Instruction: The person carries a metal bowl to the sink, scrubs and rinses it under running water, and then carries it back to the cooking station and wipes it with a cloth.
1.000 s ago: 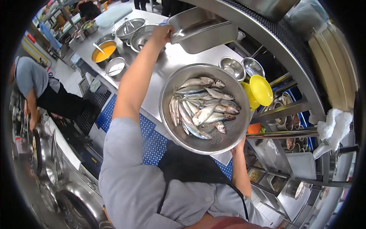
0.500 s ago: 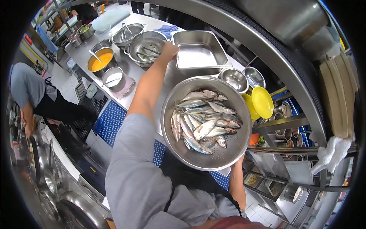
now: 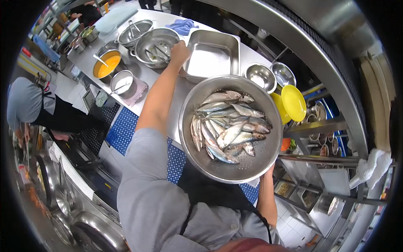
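Note:
A large steel colander [image 3: 268,117] with small holes is held in front of my body, heaped with several whole silver-blue fish [image 3: 228,122]. My right hand [image 3: 268,171] grips its lower right rim; most of the fingers are hidden beneath. My left arm reaches across the counter. At its end my left hand [image 3: 180,52] is closed on the left edge of a deep rectangular steel pan [image 3: 236,54], which holds no food. Just left of that hand is a steel bowl [image 3: 145,40] with tongs [image 3: 161,52] inside.
On the counter [image 3: 176,122] stand a pot of orange liquid [image 3: 110,67], a pot of white contents [image 3: 124,82] and a blue cloth [image 3: 182,26]. Two small steel bowls [image 3: 260,77] and yellow bowls [image 3: 294,103] lie to the right. A co-worker [image 3: 31,103] stands at left. A metal shelf frame [image 3: 310,50] curves overhead.
The rectangular pan has turned and shifted left along with my left hand, closer to the bowl with tongs. The colander appears slightly farther right and higher in view.

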Motion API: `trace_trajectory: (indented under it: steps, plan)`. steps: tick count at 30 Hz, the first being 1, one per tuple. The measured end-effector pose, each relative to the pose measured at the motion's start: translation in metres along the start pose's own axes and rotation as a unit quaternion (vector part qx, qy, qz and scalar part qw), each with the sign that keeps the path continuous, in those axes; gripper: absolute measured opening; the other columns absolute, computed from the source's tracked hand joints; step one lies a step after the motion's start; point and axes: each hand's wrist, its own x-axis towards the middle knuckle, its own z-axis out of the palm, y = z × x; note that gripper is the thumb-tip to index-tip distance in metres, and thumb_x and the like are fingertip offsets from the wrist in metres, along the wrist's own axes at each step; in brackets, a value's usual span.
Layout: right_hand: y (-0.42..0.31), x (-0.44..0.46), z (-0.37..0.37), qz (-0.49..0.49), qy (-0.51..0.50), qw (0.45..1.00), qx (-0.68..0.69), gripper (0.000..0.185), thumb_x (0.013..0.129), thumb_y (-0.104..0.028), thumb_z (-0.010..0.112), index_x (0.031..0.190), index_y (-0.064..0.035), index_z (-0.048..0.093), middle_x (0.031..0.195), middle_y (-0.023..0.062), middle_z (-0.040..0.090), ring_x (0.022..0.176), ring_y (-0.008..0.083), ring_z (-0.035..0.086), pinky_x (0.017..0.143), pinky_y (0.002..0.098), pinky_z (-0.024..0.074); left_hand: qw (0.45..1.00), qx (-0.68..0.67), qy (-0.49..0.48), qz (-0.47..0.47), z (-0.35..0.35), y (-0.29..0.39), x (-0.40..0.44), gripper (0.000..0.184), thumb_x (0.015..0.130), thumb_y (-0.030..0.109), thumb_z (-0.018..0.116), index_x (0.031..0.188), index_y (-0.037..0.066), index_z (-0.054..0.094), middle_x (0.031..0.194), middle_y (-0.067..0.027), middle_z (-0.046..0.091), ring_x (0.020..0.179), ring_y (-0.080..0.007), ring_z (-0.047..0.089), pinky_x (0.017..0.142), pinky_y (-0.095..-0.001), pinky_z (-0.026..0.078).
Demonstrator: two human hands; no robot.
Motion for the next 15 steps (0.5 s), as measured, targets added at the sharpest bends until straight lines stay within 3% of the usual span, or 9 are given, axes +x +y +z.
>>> trace_trajectory:
  steps: [3,6,9,12,15]
  plan:
    - [-0.004,-0.003,0.006,-0.031,-0.015,0.995,-0.090,0.043,0.100,-0.021,0.044,0.140,-0.0032,0.041,0.129,0.0116,0.054,0.111,0.0227,0.058,0.092,0.0347,0.0512,0.953,0.149,0.119,0.237,-0.012,0.017,-0.027,0.031,0.083,0.022,0.063,0.109,0.006,0.066,0.106,-0.0229,0.066,0.100,-0.0394,0.061,0.088,-0.0442,0.048]
    - [-0.006,-0.007,0.016,-0.046,0.002,0.998,-0.041,0.042,0.099,-0.021,0.046,0.138,-0.0036,0.043,0.126,0.0104,0.056,0.109,0.0221,0.059,0.090,0.0355,0.0517,0.957,-0.022,-0.001,0.288,-0.018,0.029,-0.071,0.029,0.085,0.028,0.064,0.107,0.010,0.067,0.099,-0.0159,0.068,0.097,-0.0330,0.061,0.088,-0.0423,0.046]
    - [-0.003,-0.011,0.016,-0.037,0.015,0.999,-0.016,0.035,0.098,-0.016,0.046,0.129,0.0008,0.049,0.116,0.0113,0.060,0.097,0.0222,0.063,0.082,0.0350,0.0549,0.947,-0.092,-0.123,0.283,0.002,0.019,-0.103,0.016,0.084,0.025,0.064,0.089,0.011,0.070,0.085,-0.0118,0.068,0.087,-0.0314,0.064,0.081,-0.0437,0.046]
    - [-0.006,-0.019,0.018,-0.038,0.029,0.999,-0.018,0.032,0.097,-0.012,0.046,0.122,0.0047,0.054,0.107,0.0114,0.064,0.089,0.0222,0.066,0.076,0.0342,0.0561,0.912,0.005,-0.089,0.400,-0.011,0.007,-0.119,0.015,0.086,0.026,0.063,0.088,0.013,0.070,0.081,-0.0103,0.067,0.085,-0.0286,0.064,0.079,-0.0435,0.045]
    - [-0.005,-0.023,0.019,-0.045,0.015,0.998,-0.034,0.032,0.097,-0.012,0.046,0.123,0.0046,0.054,0.110,0.0123,0.063,0.091,0.0221,0.065,0.077,0.0345,0.0562,0.919,0.016,-0.073,0.387,-0.028,-0.006,-0.120,0.019,0.086,0.030,0.063,0.086,0.012,0.070,0.081,-0.0092,0.067,0.084,-0.0290,0.063,0.079,-0.0436,0.045]
